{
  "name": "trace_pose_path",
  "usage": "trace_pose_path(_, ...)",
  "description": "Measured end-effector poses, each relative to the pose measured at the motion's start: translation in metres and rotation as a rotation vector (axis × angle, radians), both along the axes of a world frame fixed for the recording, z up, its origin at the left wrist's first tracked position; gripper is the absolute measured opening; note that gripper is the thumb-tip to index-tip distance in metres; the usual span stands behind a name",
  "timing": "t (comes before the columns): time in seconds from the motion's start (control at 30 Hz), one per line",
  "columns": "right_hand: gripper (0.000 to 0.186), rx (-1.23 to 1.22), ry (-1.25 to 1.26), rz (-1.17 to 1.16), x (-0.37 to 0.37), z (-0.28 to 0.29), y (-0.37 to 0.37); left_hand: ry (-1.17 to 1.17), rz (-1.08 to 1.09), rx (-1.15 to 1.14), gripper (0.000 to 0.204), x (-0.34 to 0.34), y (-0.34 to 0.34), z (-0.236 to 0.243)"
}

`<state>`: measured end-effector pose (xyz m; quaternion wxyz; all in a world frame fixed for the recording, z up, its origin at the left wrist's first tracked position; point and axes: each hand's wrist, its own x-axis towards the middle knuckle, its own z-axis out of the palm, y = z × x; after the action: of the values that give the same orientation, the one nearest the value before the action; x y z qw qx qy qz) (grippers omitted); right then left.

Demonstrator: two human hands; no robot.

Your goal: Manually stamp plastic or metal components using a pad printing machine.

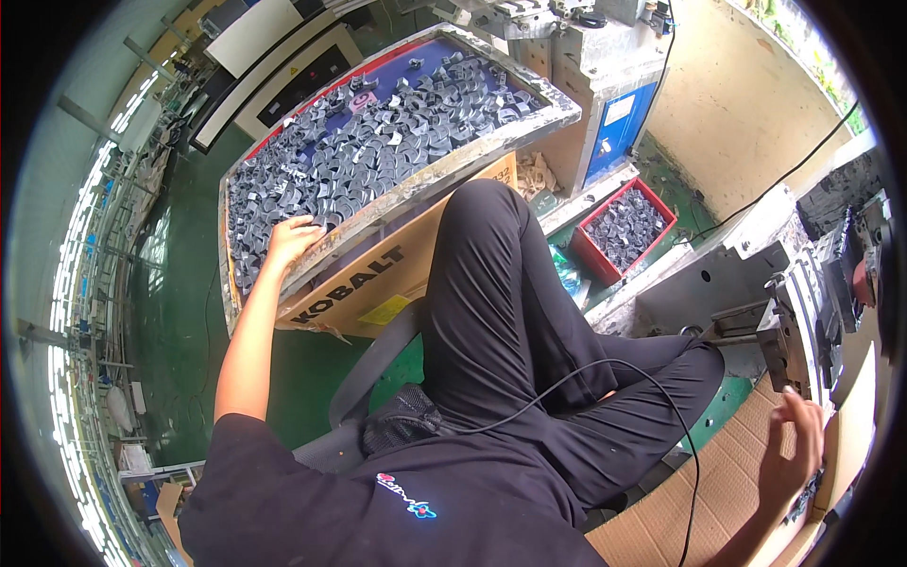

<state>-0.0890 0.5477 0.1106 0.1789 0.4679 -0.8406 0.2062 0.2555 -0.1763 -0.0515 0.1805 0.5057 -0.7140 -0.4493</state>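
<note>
A framed tray [416,215] at the upper left carries a thick layer of small dark grey curved pieces [368,151]. My left hand [293,240] reaches over its near edge, fingers bent and drawn together among the nearest pieces. Whatever sits between those fingertips is too small to make out. At the lower right, my right hand [799,437] is raised with fingers loosely bent and apart, and nothing shows in it. Just above its fingertips is a dark metal block [779,352] on a machine [812,293]; I cannot tell whether they touch.
Below the tray stands a cardboard box [378,288]. A red bin [619,269] of similar grey pieces is beyond my knees. Cardboard [690,482] lies beside my right forearm. A black cable [652,370] crosses my lap. Machinery [605,66] stands behind the tray.
</note>
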Motion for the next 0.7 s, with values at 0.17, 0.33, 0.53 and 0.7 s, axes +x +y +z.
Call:
trace_pose_path(0.17,0.029,-0.331,-0.041,-0.612,-0.037,-0.003,0.102,0.024,0.015,0.028,0.056,-0.01,0.009,-0.01)
trace_pose_path(0.33,0.039,-0.407,0.172,-0.933,-0.083,-0.045,0.217,-0.241,-0.042,-0.152,0.046,0.012,-0.01,0.017)
trace_pose_path(0.53,0.048,-0.392,-0.047,-1.015,-0.108,-0.142,0.333,-0.616,-0.126,-0.587,0.02,-0.041,0.025,0.051)
trace_pose_path(0.7,0.062,-0.05,-0.16,-0.939,-0.082,-0.121,0.244,-0.169,-0.531,-0.721,0.018,-0.146,0.134,0.079)
